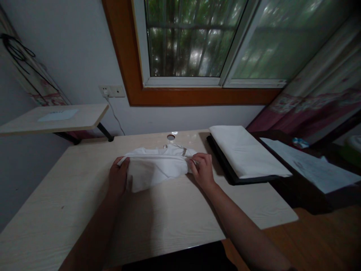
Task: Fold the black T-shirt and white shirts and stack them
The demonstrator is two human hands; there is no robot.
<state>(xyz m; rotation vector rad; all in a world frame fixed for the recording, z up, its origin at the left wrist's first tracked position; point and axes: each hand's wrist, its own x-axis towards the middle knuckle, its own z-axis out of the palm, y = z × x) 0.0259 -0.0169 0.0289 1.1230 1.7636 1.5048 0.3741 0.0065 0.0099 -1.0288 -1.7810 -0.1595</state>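
A small white cloth garment (155, 169) lies partly folded on the pale wooden desk (175, 218), its upper layer stretched sideways between my hands. At its left end, my left hand (119, 174) pinches the edge between thumb and fingers. On the opposite end, my right hand (202, 169) grips the other edge, fingers bent round the fabric. The lower part of the cloth rests on the desktop, and loose folds bunch up along its far side. What kind of garment it is I cannot tell.
Right of the garment, a folded white cloth (245, 154) lies on a flat black item (222, 165). A raised shelf (87, 114) stands at the back left. Behind the desk is a cable hole (170, 137), then a wall socket (111, 91) and a window. Papers (307, 162) lie further right.
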